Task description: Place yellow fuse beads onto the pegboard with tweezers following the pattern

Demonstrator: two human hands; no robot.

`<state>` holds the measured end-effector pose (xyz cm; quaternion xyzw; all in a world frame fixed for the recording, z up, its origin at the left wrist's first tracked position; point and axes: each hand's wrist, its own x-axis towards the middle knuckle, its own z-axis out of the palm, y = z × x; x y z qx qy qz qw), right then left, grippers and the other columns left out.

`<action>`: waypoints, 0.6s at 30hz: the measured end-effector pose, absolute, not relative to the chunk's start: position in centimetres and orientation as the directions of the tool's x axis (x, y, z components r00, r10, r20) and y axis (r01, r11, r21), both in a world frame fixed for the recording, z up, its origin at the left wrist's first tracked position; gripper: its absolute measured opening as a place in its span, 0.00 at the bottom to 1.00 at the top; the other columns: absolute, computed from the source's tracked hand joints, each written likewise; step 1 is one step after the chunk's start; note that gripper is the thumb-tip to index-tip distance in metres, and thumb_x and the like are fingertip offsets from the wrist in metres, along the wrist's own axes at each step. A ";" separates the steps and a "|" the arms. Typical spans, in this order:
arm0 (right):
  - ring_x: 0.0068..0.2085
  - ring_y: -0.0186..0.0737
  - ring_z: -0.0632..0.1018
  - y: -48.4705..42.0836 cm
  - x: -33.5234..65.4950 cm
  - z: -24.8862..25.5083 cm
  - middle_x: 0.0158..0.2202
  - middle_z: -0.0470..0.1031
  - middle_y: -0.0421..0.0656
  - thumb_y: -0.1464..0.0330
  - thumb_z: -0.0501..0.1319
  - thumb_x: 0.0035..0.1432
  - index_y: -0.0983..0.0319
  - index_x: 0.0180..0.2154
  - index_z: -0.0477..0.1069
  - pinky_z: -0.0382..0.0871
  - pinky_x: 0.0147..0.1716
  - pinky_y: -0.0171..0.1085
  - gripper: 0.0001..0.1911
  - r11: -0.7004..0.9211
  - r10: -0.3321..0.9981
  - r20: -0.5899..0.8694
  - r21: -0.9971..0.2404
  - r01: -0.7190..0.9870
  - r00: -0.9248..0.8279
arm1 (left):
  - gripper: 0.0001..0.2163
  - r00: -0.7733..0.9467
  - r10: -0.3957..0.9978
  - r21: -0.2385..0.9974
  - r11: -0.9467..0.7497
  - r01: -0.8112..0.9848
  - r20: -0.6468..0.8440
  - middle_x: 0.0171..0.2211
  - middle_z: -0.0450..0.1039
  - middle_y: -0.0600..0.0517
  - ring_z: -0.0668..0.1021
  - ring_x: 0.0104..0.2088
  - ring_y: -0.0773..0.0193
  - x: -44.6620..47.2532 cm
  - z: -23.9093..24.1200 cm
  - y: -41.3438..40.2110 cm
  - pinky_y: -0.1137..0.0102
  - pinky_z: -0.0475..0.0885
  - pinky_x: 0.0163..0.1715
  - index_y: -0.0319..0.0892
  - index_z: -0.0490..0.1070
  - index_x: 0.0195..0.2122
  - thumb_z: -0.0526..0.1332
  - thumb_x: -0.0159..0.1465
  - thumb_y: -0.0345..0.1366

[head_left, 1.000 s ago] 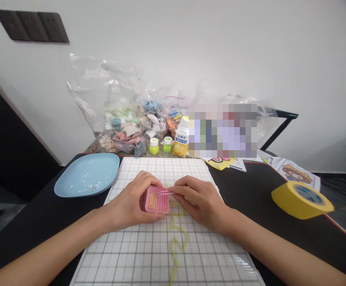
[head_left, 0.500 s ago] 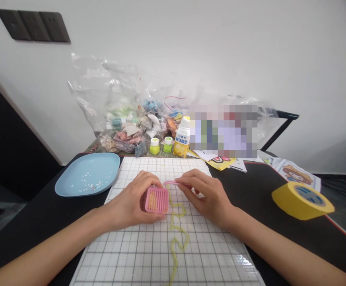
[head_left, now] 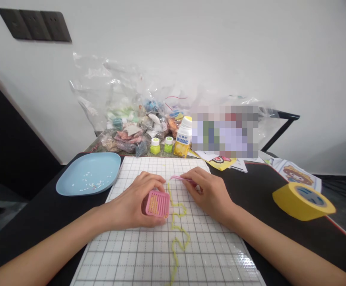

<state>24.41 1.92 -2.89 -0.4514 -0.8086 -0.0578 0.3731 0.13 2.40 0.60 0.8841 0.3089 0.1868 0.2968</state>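
Note:
My left hand (head_left: 140, 200) grips a small pink slotted box (head_left: 158, 204) between thumb and fingers, its face tilted toward me. Gold beads sit in the box's left slots. Pink tweezers (head_left: 177, 178) are pinched in my right hand (head_left: 205, 190), their tips pointing left near the upper end of a yellow-green bead line (head_left: 177, 228). That line winds down the white gridded board (head_left: 125, 258) toward me. Whether the tweezers' tips hold a bead is too small to tell.
A light-blue plate (head_left: 80, 174) with scattered white beads stands at left. Behind the board are two bead jars (head_left: 155, 147), a yogurt bottle (head_left: 183, 139) and plastic bags of beads (head_left: 128, 135). A yellow tape roll (head_left: 298, 202) lies at right, near printed cartoon sheets (head_left: 298, 174).
My right hand and the tweezers have moved slightly up and away from the pink box, to the upper end of the bead line. The box has dropped a little.

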 end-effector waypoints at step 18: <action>0.28 0.32 0.75 1.9 24.4 -3.1 0.33 0.77 0.42 0.69 0.54 0.64 0.61 0.39 0.75 0.62 0.24 0.30 0.10 0.595 0.672 0.653 -0.195 0.779 -0.350 | 0.20 0.742 0.659 0.650 -0.618 0.442 0.122 0.55 0.64 0.47 0.63 0.58 0.48 0.2 0.8 2.4 0.50 0.63 0.55 0.48 0.65 0.44 0.72 0.54 0.39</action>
